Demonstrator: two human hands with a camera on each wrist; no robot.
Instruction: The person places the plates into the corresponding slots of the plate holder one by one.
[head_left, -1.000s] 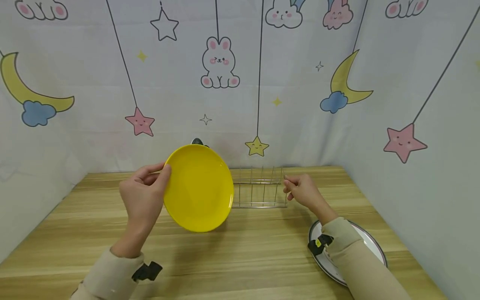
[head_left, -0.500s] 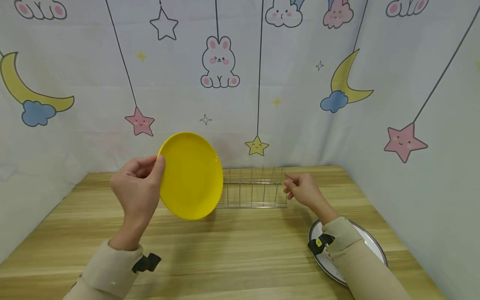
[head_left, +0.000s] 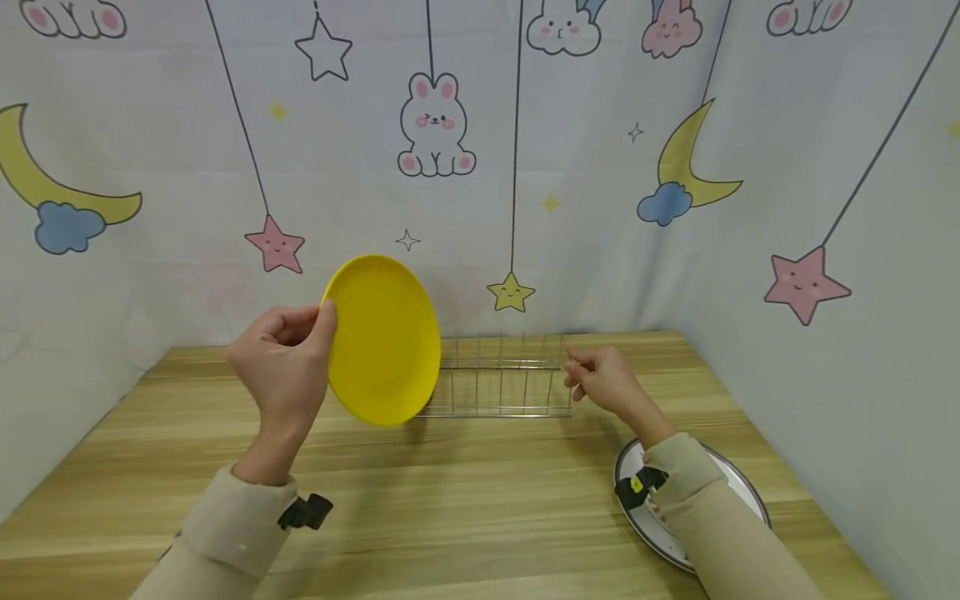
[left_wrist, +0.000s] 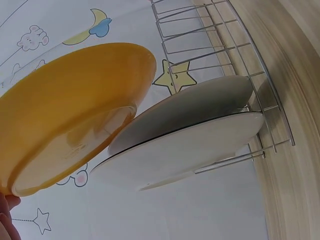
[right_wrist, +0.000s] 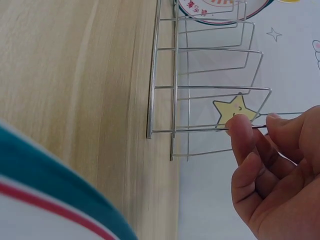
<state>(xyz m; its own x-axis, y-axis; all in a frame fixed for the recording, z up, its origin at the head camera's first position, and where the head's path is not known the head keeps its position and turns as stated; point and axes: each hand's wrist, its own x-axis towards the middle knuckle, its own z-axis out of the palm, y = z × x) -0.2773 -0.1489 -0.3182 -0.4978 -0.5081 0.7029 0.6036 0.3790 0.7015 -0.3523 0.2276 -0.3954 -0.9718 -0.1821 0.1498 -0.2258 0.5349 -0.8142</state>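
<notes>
A yellow plate (head_left: 382,342) is held up on edge by my left hand (head_left: 281,367), thumb in front and fingers behind its left rim. It stands before the left end of a wire dish rack (head_left: 498,387). In the left wrist view, a grey-looking plate (left_wrist: 200,97) and a white dark-rimmed plate (left_wrist: 190,150) lean in that end of the rack, beside the yellow plate's underside. Whether the yellow plate touches them or the rack, I cannot tell. My right hand (head_left: 606,383) pinches the wire at the rack's right end between thumb and finger.
A white plate with a dark rim (head_left: 738,483) lies on the wooden table (head_left: 465,508) at the right, partly under my right forearm. Behind the rack hangs a white cloth (head_left: 585,258) printed with stars, moons and rabbits.
My left hand has raised the yellow plate and shifted it a little left. It has turned and now looks narrower, uncovering more of the rack. The right hand stays on the wire.
</notes>
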